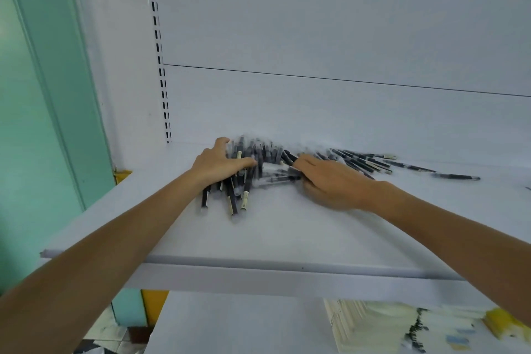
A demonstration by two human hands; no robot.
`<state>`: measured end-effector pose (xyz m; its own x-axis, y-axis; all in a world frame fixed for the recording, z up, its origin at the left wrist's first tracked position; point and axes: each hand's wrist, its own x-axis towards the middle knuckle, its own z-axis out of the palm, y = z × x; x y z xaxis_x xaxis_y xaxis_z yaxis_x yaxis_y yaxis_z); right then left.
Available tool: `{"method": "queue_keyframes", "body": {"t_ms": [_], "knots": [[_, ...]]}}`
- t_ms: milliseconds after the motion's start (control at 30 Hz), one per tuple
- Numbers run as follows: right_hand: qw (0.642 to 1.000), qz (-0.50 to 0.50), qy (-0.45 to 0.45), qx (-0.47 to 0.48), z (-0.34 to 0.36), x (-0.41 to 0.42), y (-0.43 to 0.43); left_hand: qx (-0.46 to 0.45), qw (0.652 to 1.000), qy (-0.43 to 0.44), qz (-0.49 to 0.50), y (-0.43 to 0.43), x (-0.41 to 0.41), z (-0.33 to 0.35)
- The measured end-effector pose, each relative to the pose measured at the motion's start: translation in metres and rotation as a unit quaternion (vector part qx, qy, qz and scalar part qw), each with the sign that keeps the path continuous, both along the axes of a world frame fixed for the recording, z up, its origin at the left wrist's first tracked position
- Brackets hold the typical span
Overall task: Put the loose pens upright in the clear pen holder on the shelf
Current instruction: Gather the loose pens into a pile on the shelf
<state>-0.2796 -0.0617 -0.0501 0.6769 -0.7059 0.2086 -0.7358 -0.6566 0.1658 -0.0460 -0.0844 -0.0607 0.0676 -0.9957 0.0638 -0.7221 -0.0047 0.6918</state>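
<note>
The left hand (pixel 221 164) presses flat on the heaped pens (pixel 260 156) on the shelf (pixel 258 236). The right hand (pixel 330 181) curls round some.

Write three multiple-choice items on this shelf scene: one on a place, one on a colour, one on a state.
1. Where are the pens?
A) on the white shelf
B) on the floor
C) in a drawer

2. What colour is the wall left of the shelf?
A) red
B) green
C) black

3. How do the pens lie?
A) upright in a holder
B) flat in a loose pile
C) packed in a box

Answers:
1 A, the pile rests on the shelf board.
2 B, the surface beside the shelf is green.
3 B, none stands upright and no holder is in view.
</note>
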Motion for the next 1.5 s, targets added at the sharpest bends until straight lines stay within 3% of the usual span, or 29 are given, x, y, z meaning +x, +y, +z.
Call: {"method": "queue_keyframes", "body": {"t_ms": [100, 200, 333, 400, 500, 700, 800, 933, 1033, 1100, 1167, 1500], "knots": [[0.998, -0.027, -0.053, 0.019, 0.008, 0.005, -0.002, 0.009, 1.000, -0.008, 0.003, -0.002, 0.000, 0.000], [0.986, -0.023, -0.160, 0.045, 0.014, 0.011, -0.008, 0.020, 1.000, -0.001, 0.010, -0.003, 0.000, 0.000], [0.929, -0.091, -0.328, 0.144, 0.021, 0.035, -0.029, 0.027, 0.999, 0.003, 0.017, -0.007, -0.004, -0.001], [0.905, -0.150, -0.356, 0.179, 0.025, 0.051, -0.041, 0.021, 0.999, 0.010, 0.024, -0.008, -0.008, -0.002], [0.894, -0.194, -0.349, 0.204, 0.025, 0.079, -0.057, 0.007, 0.998, 0.048, 0.044, -0.009, -0.011, -0.003], [0.941, -0.130, -0.270, 0.159, 0.016, 0.089, -0.064, -0.010, 0.997, 0.057, 0.045, -0.017, -0.008, -0.003], [0.930, -0.137, -0.330, 0.090, 0.019, 0.076, -0.067, 0.001, 0.999, 0.032, 0.044, -0.017, -0.010, -0.001], [0.886, -0.168, -0.427, -0.058, 0.028, 0.062, -0.080, 0.009, 0.999, -0.019, 0.043, -0.020, -0.010, -0.002], [0.939, -0.177, -0.281, -0.091, 0.032, 0.055, -0.091, 0.013, 0.999, -0.026, 0.031, -0.023, -0.007, -0.001], [0.966, -0.191, -0.175, -0.015, 0.028, 0.058, -0.096, 0.010, 0.999, -0.025, 0.026, -0.024, -0.004, -0.001], [0.969, -0.208, -0.131, 0.038, 0.017, 0.059, -0.097, 0.005, 0.999, -0.027, 0.029, -0.024, -0.006, -0.001], [0.928, -0.177, -0.327, 0.019, 0.000, 0.071, -0.094, -0.017, 0.998, -0.042, 0.049, -0.026, -0.006, -0.005]]}}
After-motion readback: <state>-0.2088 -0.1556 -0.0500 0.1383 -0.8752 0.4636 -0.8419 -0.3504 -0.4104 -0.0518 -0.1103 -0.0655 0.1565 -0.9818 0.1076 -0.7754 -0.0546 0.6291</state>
